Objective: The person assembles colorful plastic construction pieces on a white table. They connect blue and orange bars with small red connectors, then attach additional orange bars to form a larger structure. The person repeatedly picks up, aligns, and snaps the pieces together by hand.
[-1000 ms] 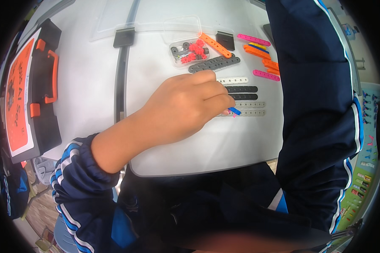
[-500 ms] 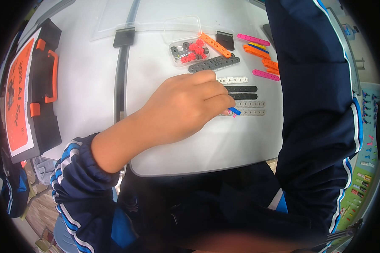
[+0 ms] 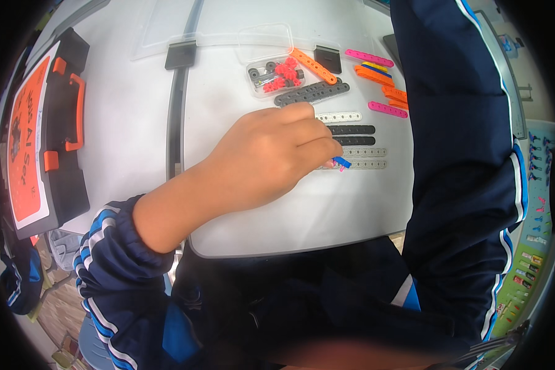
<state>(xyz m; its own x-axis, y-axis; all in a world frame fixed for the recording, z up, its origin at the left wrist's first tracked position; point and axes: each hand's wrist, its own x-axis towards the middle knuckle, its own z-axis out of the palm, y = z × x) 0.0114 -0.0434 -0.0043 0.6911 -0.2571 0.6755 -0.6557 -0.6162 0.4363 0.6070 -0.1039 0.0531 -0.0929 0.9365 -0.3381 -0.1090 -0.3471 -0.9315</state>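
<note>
My left hand (image 3: 271,151) is closed over the table, pinching a small blue connector piece (image 3: 342,162) with pink pegs. Under and beside its fingers lie light grey perforated beams (image 3: 373,164), two black beams (image 3: 359,130) and a white beam (image 3: 346,116). Dark grey beams (image 3: 314,94) are just beyond the knuckles. The fingers cover the left ends of several beams. My right sleeve (image 3: 459,123) runs up along the right side past the upper edge, so the right hand itself is out of the picture.
A small clear box (image 3: 256,90) holds red gears and dark wheels. Near it are an orange beam (image 3: 313,65), pink beams (image 3: 369,58) and stacked orange pieces (image 3: 375,76). Black clips (image 3: 180,55) sit along the far side. A black case (image 3: 68,191) with orange latches stands left.
Almost nothing differs. The blue piece stays pinched in my left hand, and the whole view has shifted only slightly.
</note>
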